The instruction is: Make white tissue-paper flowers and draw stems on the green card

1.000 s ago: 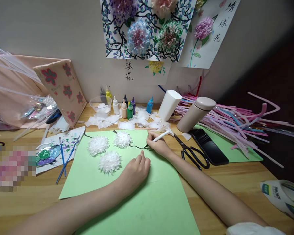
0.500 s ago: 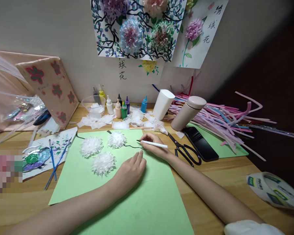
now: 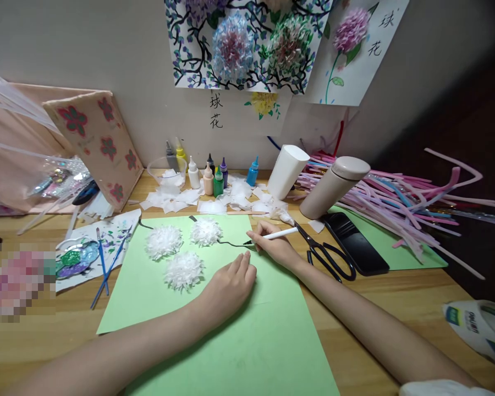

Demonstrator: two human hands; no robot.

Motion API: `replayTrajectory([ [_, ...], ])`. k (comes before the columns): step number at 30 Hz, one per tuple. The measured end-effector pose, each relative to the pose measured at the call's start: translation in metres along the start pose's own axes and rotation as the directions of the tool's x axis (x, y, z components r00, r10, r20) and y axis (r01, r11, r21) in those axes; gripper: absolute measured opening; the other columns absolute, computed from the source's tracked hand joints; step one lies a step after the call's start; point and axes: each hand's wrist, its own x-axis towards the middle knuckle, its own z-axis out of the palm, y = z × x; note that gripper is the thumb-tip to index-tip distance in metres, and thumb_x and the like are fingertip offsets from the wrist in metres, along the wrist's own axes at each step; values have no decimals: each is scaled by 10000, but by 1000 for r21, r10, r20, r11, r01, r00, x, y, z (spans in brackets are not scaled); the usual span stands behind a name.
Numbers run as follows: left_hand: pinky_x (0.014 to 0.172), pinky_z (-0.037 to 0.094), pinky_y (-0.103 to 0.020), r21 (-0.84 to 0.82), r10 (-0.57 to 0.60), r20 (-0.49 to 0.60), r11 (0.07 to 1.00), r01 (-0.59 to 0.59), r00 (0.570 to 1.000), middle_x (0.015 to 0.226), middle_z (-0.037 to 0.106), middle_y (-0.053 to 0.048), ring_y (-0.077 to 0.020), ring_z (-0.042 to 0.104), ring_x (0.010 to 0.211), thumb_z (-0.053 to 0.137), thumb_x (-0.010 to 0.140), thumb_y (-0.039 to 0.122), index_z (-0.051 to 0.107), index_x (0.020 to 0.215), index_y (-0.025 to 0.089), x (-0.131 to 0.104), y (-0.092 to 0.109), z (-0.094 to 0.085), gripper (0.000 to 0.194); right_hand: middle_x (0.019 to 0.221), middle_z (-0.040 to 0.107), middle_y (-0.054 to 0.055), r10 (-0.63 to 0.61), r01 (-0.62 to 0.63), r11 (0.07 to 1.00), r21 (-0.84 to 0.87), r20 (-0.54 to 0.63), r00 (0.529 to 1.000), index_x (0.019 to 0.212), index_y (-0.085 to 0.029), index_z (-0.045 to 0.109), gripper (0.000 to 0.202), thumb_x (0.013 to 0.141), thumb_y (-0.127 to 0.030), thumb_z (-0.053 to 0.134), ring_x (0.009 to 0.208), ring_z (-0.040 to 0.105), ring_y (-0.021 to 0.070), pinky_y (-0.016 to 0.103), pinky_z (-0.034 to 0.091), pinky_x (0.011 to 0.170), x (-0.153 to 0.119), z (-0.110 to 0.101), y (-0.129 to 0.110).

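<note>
A large green sheet of paper (image 3: 247, 330) lies before me, with three white fluffy paper flowers (image 3: 183, 271) grouped at its upper left. My left hand (image 3: 230, 278) rests flat on the sheet, fingers stretched forward, holding nothing. Between the fingers of my right hand (image 3: 275, 246) is a white brush pen (image 3: 281, 233) with a dark tip pointing left. The tip meets a thin black curved line (image 3: 230, 243) that runs from the top right flower toward my hands. Short black strokes also mark the sheet's upper edge.
Black scissors (image 3: 324, 253) and a phone (image 3: 357, 245) lie to the right, below a tilted-looking tumbler (image 3: 334, 187). Paint bottles (image 3: 218, 182) and paper scraps (image 3: 171, 201) line the back. Paintbrushes (image 3: 103, 264) and a paint palette (image 3: 77, 258) sit left; a tape roll (image 3: 476, 330) lies right.
The pen tip has come down onto the black line from just above it. My left hand stays flat on the sheet. The whole view has shifted, so things appear further right.
</note>
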Motion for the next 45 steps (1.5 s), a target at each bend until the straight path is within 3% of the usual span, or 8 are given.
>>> replayTrajectory([
  [34,699,521,-280,6,-18,20,1000,18,1000,1149,586,-182,-225,587,1019,403,840,88,510,873,95,-1,1,2,112,480,474,-48,8,-7,999,-49,11,1000,596,-197,435,340,796,-450,545,465,433,108,236,354,499,0,0,0],
  [45,675,520,-272,18,2,38,1000,-3,999,1158,579,-189,-224,586,1018,371,800,23,505,902,80,-1,0,0,178,486,480,-49,7,-6,1000,-23,21,1000,605,-200,420,336,796,-449,540,472,434,110,238,359,510,-1,0,-1],
])
